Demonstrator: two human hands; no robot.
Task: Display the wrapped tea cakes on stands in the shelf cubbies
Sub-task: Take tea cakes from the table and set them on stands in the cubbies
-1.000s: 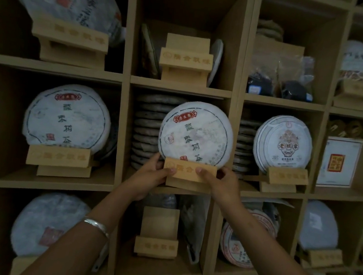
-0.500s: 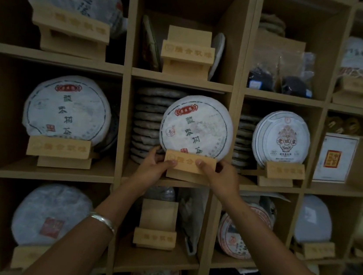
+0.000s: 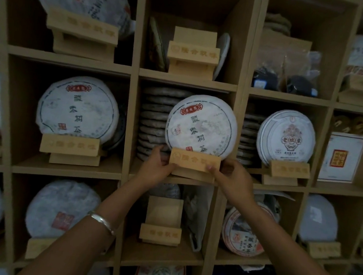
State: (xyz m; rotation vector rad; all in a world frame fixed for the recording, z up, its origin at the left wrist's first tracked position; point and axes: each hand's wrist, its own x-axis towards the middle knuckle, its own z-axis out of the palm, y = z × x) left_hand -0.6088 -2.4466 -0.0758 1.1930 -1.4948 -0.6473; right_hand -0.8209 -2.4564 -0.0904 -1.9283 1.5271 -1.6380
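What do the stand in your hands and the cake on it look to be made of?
Stand: pale unfinished wood or fibreboard, judging by its matte tan faces and the characters engraved on the front bar. Cake: wrapped in thin white paper, slightly crinkled, printed with a red label and dark characters; the contents are hidden. Left hand and right hand grip the stand.

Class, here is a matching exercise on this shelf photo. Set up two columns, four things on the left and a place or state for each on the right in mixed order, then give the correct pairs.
Things
1. empty wooden stand
2. held stand with tea cake
3. white box with red seal
4. silver bracelet

Places or states
A. on the left wrist
B. cubby below the middle one, holding no cake
C. gripped at both ends by the left hand and right hand
D. middle row, far right

Pairs: 1-B, 2-C, 3-D, 4-A
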